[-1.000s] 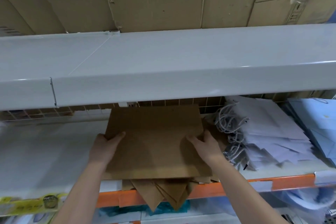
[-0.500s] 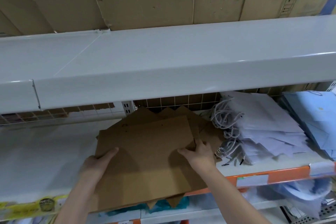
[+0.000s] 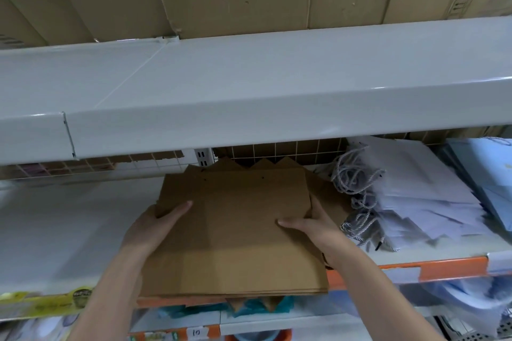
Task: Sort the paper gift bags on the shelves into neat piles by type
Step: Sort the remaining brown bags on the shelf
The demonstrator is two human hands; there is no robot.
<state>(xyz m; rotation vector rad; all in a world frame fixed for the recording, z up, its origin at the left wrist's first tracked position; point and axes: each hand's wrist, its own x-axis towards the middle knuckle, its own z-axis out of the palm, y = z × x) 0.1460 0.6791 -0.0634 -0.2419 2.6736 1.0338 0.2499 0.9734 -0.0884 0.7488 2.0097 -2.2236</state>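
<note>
Brown bags squarer than before

Matt brown kraft-paper bags lie under a glossy painted metal shelf; right of them, smooth white paper bags carry twisted cord handles.
</note>
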